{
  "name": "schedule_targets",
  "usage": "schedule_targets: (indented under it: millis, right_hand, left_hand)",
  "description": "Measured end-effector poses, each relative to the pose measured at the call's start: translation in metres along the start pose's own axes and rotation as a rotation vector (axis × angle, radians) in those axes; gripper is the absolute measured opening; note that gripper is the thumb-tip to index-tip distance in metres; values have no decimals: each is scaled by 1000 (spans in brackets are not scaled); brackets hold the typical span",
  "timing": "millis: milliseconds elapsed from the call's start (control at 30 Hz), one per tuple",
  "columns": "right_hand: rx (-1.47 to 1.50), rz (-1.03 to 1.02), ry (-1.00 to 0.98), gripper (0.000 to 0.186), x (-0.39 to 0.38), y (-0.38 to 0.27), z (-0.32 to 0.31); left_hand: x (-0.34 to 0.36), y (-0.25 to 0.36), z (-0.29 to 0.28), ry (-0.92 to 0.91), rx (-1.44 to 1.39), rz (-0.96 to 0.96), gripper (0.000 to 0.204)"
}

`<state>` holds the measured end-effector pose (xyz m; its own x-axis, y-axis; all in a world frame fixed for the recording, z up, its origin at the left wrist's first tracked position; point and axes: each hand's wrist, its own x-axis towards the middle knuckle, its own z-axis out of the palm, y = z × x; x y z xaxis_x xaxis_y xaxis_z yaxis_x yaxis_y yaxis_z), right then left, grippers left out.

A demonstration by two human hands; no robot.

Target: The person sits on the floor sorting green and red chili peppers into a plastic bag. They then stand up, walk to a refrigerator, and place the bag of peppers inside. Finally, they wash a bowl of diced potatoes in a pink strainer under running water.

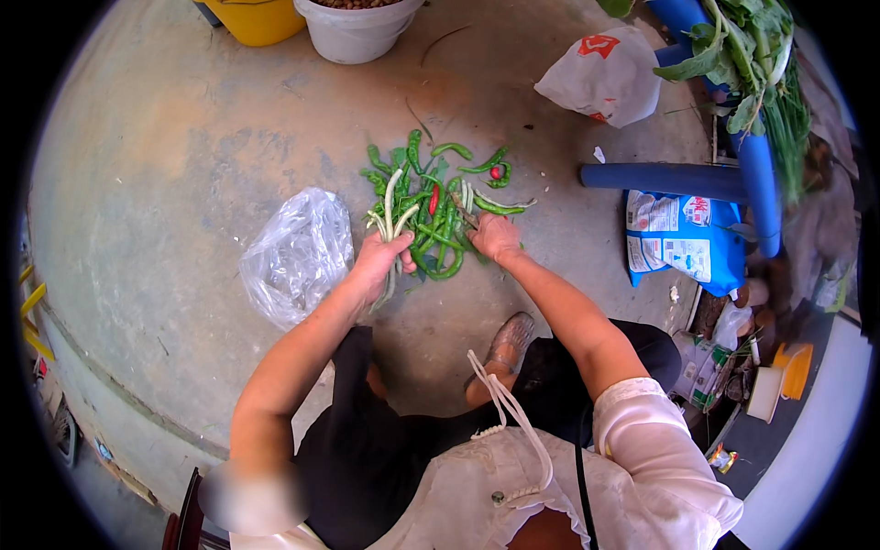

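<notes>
My left hand (378,258) is closed around a small bunch of pale green string beans (390,203), whose ends stick out above and below the fist. On the concrete floor in front of me lies a loose pile of green chili peppers (446,229), with a red pepper (434,199) among them. My right hand (496,236) reaches into the pile's right side. Its fingers pinch together at the lower ends of a few pale beans (467,196); the fingertips are partly hidden. Left of the pile sits a crumpled clear plastic bag (301,252).
A white bucket (356,35) and a yellow bucket (255,20) stand at the far side. To the right are a white plastic bag (610,78), a blue-framed stand (674,181) with leafy greens (747,60), and a blue printed sack (683,240). My sandalled foot (507,348) is close behind the pile.
</notes>
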<state>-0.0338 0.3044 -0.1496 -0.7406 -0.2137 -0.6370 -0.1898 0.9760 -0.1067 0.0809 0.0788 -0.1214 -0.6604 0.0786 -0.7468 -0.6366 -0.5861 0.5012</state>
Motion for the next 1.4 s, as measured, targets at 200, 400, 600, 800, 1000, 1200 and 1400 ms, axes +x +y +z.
schedule_targets:
  millis: [200, 400, 600, 800, 1000, 1200, 1400]
  right_hand:
    - [965, -26, -306, 29, 9, 22, -38]
    - [1042, -4, -301, 21, -9, -1, -91]
    - [588, -38, -410, 30, 13, 35, -81]
    - [280, -14, 288, 44, 38, 16, -45]
    - [517, -34, 104, 33, 49, 18, -33]
    - [1510, -150, -583, 15, 25, 2, -88]
    - [1111, -334, -408, 53, -48, -117, -118]
  left_hand:
    - [-3, -1, -7, -5, 1, -14, 13]
    - [0, 3, 2, -27, 0, -15, 13]
    - [-1, 0, -2, -22, 21, -11, 13]
    - [-2, 1, -2, -20, -3, -7, 14]
    - [-9, 4, 2, -16, -36, 13, 13]
    - [-6, 22, 6, -65, -171, 47, 22]
    - [-20, 75, 40, -259, -380, 139, 58]
